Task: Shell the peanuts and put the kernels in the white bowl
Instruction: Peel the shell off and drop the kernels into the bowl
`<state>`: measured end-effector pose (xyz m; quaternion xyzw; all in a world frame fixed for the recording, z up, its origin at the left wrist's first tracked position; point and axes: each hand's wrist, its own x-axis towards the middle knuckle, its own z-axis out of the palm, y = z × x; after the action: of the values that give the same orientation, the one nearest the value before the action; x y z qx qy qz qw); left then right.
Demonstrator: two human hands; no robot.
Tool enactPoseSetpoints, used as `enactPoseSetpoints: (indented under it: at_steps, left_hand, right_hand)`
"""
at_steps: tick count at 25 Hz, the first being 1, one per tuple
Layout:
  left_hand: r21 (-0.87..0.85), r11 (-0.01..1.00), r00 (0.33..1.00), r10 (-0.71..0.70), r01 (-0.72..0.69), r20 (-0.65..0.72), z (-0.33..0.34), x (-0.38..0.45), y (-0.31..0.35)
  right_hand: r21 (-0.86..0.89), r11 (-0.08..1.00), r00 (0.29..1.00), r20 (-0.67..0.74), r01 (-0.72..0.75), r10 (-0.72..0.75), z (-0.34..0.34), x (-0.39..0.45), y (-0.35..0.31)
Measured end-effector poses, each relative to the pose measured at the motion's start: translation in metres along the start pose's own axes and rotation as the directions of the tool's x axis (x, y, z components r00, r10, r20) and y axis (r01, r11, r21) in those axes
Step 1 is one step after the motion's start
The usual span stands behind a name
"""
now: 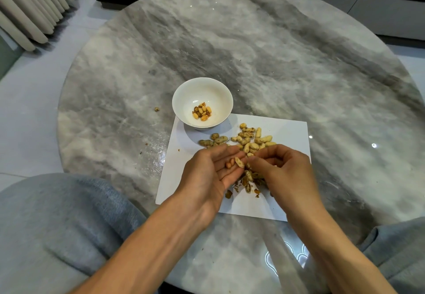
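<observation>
We hold our left hand [210,169] palm up, fingers loosely straight, with two kernels [230,163] and a half shell [239,162] lying on the fingers. Our right hand [279,167] has its fingers curled in at the shell's near end, seemingly pinching it, though we cannot tell the grip for sure.

The bowl [202,91] lies straight ahead of the left hand and slightly left, well apart from it, with a few kernels already at its bottom. The left hand is the nearer one, so we judge it should carry the kernels forward. The kernels' long axes run roughly across the fingers.

Between hand and bowl lie unshelled peanuts [247,139] on the paper [287,130]; empty shells [249,184] sit below our hands. The path above the pile looks open.
</observation>
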<state>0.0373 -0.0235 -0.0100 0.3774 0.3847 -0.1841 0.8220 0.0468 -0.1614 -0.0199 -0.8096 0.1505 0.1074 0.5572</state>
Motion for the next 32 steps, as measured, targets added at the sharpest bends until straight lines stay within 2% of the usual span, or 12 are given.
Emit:
enactPoseSetpoints:
  at_steps: [2, 4, 6, 10, 14, 17, 19, 22, 26, 28, 32]
  left_hand:
    - [-0.036, 0.999, 1.0, -0.002, 0.002, 0.008, 0.001, 0.0, 0.001]
    - [-0.058, 0.998, 1.0, 0.003, -0.001, 0.029, 0.001, -0.001, 0.002]
    - [-0.056, 0.998, 1.0, -0.001, 0.002, 0.028, 0.0, -0.001, 0.002]
    - [-0.028, 1.0, 1.0, -0.003, 0.004, 0.021, -0.001, 0.001, 0.001]
    - [-0.051, 0.999, 1.0, 0.008, -0.007, 0.021, 0.0, 0.0, 0.002]
    - [-0.037, 0.999, 0.999, 0.037, -0.037, 0.008, 0.0, 0.0, 0.002]
    - [-0.02, 0.999, 0.999, 0.05, -0.049, 0.004, 0.0, 0.0, 0.002]
    - [0.001, 0.997, 0.997, 0.081, -0.081, 0.004, 0.0, 0.0, 0.002]
    - [0.033, 0.99, 0.991, 0.137, -0.136, -0.006, -0.001, 0.0, 0.001]
    - [0.042, 0.991, 0.992, 0.126, -0.126, 0.01, 0.0, 0.001, 0.001]
    - [0.059, 0.993, 0.992, 0.1, -0.105, 0.077, 0.001, 0.0, 0.003]
  right_hand:
    - [-0.123, 0.98, 0.987, 0.032, 0.158, -0.156, 0.004, -0.002, 0.002]
    - [-0.254, 0.901, 0.935, 0.14, 0.352, -0.326, 0.009, -0.007, 0.003]
    - [-0.365, 0.818, 0.896, 0.169, 0.445, -0.411, 0.012, -0.009, 0.005]
    - [-0.327, 0.88, 0.938, 0.075, 0.345, -0.34, 0.01, -0.004, 0.005]
    - [-0.321, 0.888, 0.941, 0.033, 0.33, -0.338, 0.01, -0.005, 0.003]
    - [-0.218, 0.942, 0.962, -0.04, 0.254, -0.269, 0.005, -0.001, 0.004]
    - [-0.236, 0.945, 0.967, -0.062, 0.227, -0.248, 0.002, 0.003, 0.005]
    - [-0.285, 0.907, 0.945, -0.005, 0.312, -0.327, 0.002, 0.002, 0.005]
    - [-0.312, 0.799, 0.858, 0.155, 0.513, -0.49, 0.008, -0.002, 0.008]
    - [-0.355, 0.762, 0.838, 0.16, 0.542, -0.521, 0.008, -0.001, 0.01]
    - [-0.387, 0.751, 0.842, 0.171, 0.536, -0.512, 0.002, 0.0, 0.007]
